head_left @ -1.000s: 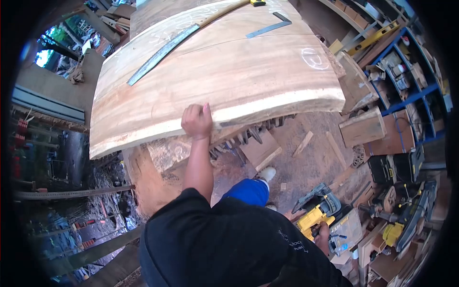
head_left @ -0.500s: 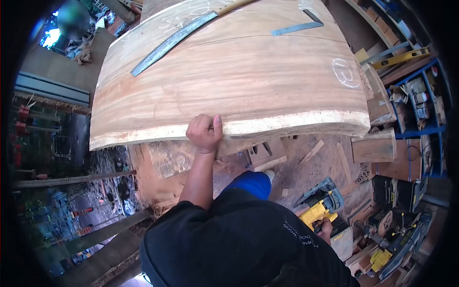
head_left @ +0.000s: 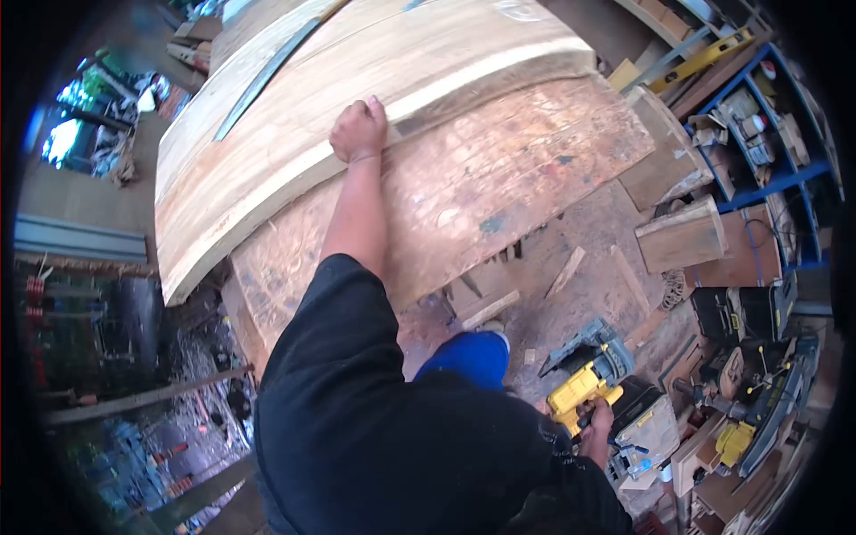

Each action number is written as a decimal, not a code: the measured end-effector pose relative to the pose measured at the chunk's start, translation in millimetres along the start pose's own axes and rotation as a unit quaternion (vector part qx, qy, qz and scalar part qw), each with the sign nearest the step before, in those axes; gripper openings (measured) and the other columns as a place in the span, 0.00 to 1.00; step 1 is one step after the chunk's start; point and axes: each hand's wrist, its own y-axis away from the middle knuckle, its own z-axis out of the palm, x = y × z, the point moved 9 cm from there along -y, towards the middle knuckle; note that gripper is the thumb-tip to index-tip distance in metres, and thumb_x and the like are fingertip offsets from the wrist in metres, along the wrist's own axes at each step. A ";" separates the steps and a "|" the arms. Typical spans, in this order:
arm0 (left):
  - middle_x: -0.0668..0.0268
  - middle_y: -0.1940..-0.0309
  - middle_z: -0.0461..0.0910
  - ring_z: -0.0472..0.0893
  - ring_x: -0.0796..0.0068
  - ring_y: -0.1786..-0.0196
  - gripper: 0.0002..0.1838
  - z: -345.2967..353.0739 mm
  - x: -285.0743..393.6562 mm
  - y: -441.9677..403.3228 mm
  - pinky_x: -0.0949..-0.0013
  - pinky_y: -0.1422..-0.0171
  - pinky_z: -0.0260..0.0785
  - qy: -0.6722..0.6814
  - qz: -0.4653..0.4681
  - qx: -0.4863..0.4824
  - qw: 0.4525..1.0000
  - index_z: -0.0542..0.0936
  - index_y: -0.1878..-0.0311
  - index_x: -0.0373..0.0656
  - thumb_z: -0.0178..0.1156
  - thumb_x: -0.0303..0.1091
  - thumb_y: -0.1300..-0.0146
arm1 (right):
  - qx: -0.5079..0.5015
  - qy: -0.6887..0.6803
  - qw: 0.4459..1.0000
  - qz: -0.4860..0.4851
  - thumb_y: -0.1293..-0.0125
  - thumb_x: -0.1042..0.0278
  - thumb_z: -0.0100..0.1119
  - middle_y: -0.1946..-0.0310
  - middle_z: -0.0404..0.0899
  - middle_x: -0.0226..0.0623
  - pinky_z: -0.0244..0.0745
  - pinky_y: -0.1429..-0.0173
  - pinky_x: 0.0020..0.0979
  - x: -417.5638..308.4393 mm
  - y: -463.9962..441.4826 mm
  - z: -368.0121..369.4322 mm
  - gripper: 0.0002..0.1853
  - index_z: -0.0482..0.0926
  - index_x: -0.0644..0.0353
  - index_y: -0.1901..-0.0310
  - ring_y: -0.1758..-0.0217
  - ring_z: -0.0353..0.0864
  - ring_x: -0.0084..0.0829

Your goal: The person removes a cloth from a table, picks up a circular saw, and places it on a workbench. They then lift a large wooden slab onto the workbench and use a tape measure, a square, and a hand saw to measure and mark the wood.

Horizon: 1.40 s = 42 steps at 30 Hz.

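My left hand (head_left: 358, 132) is closed over the pale front edge of a large wooden slab (head_left: 294, 120), thumb up. The slab lies on a worn wooden workbench (head_left: 499, 169), whose stained top shows in front of it. A hand saw (head_left: 267, 76) rests on the slab, its handle cut off by the top of the view. Down at the right, my right hand (head_left: 597, 419) is wrapped round the handle of a yellow and grey power tool (head_left: 584, 383), held beside my body above the floor.
Blue shelving (head_left: 776, 183) with jars and boxes stands at the right, near a yellow level (head_left: 704, 61). Wood boards (head_left: 682, 236), an open black case (head_left: 744, 308) and another yellow tool (head_left: 734, 441) are lower right. Offcuts (head_left: 566, 272) lie on the floor. Beams and clamps are at the left.
The slab and my left hand have moved away from my body, showing more of the bench top. My view has shifted. My right hand still holds the yellow tool.
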 end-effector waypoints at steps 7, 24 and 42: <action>0.54 0.68 0.83 0.82 0.52 0.63 0.25 91.6 26.4 -80.1 0.54 0.57 0.71 0.201 -0.108 -0.202 0.953 0.82 0.66 0.43 0.49 0.57 0.37 | 0.020 0.028 0.998 -0.048 0.38 0.71 0.49 0.85 0.69 0.32 0.68 0.82 0.29 -47.1 52.4 -31.3 0.04 0.71 0.60 0.70 0.87 0.68 0.28; 0.46 0.30 0.54 0.54 0.52 0.26 0.52 -314.3 203.0 193.6 0.59 0.24 0.44 0.561 0.070 -0.161 0.809 0.55 0.30 0.35 0.67 0.59 0.47 | -0.315 0.283 0.756 -0.499 0.42 0.66 0.57 0.67 0.75 0.28 0.68 0.64 0.23 -366.3 329.9 168.6 0.19 0.75 0.66 0.50 0.68 0.71 0.17; 0.45 0.42 0.68 0.65 0.47 0.36 0.27 -151.0 -113.0 137.3 0.53 0.30 0.53 0.445 -0.202 0.014 0.872 0.68 0.39 0.36 0.58 0.42 0.36 | -0.334 0.558 0.535 -0.540 0.48 0.59 0.63 0.60 0.80 0.58 0.73 0.48 0.41 -227.0 423.4 517.1 0.25 0.74 0.71 0.54 0.54 0.81 0.50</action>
